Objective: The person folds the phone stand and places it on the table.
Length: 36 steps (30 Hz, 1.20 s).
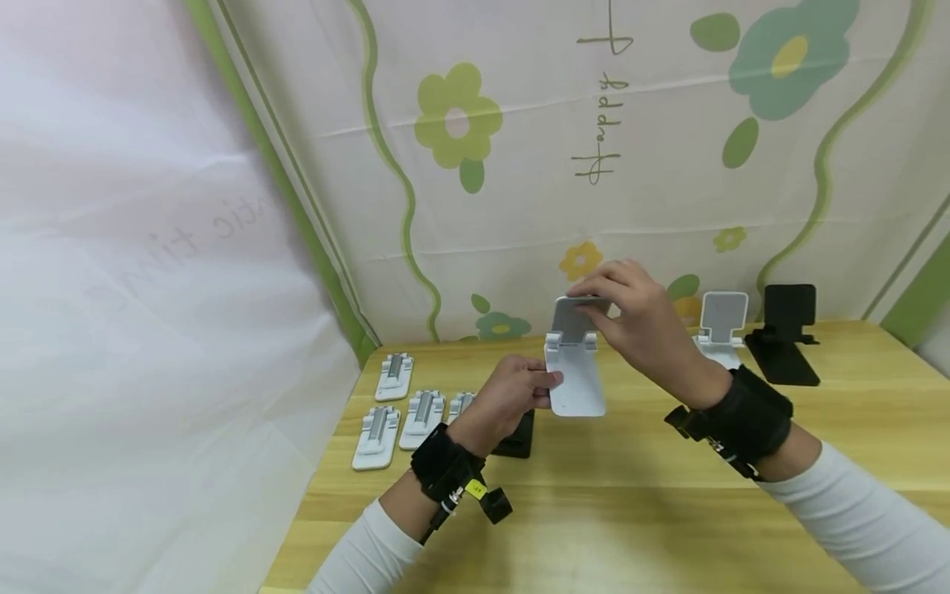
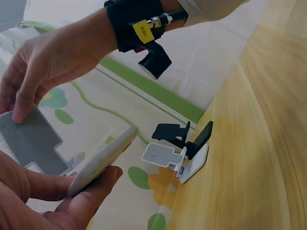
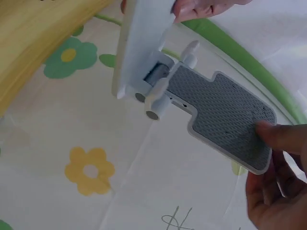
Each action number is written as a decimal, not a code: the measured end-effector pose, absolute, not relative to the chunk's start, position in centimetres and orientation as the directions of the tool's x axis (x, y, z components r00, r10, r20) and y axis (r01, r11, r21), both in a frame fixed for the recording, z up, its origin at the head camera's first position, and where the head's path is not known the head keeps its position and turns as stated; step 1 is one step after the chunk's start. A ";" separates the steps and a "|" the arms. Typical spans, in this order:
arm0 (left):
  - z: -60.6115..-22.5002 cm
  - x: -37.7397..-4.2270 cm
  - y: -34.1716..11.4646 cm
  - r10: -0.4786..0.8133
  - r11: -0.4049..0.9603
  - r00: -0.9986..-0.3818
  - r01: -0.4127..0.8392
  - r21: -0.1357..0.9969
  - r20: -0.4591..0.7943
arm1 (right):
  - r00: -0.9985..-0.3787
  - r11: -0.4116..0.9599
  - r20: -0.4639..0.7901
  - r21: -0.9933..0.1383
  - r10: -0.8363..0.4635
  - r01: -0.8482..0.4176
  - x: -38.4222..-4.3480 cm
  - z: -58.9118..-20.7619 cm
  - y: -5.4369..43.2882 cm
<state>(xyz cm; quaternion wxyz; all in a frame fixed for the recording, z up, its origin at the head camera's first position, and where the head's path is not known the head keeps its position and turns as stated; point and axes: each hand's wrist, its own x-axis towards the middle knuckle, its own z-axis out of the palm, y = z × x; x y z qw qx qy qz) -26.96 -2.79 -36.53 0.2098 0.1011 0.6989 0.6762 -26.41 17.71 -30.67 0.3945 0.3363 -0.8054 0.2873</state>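
A white phone stand (image 1: 577, 388) is held up over the table between both hands, its plate unfolded at the hinge. My left hand (image 1: 512, 392) grips the side of the base between thumb and fingers. At the top, my right hand (image 1: 634, 313) pinches the far edge of the plate. In the right wrist view, the plate's textured grey pad (image 3: 216, 110) faces the camera, with the thumb pressing on its end. The hinge (image 3: 160, 88) shows bare between base and plate. Seen from the left wrist, the base (image 2: 103, 160) appears nearly edge-on.
Several folded white phone stands (image 1: 377, 437) lie at the table's left, with a black one (image 1: 519, 441) partly hidden behind my left hand. An unfolded white stand (image 1: 723, 318) and an unfolded black stand (image 1: 790, 307) stand at the back right, near the printed curtain (image 1: 519, 206).
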 end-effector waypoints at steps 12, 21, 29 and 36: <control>-36.4 -27.4 -3.8 0.392 0.049 -0.909 -0.134 0.990 -0.143 | -0.418 0.655 0.806 -0.051 -0.419 -0.754 -25.4 -31.0 16.8; -34.1 -28.3 -5.2 0.362 -0.019 -0.930 -0.070 0.997 -0.058 | -0.195 0.584 0.824 0.190 -0.532 -0.789 -24.0 -33.3 14.4; -33.4 -27.9 -5.9 0.329 -0.043 -0.944 -0.055 0.998 -0.037 | -0.162 0.609 0.826 0.251 -0.540 -0.752 -23.5 -34.2 13.4; -34.5 -28.0 -5.8 0.332 -0.037 -0.940 -0.097 0.995 -0.079 | -0.520 0.587 0.762 -0.232 -0.385 -0.775 -23.9 -34.1 14.7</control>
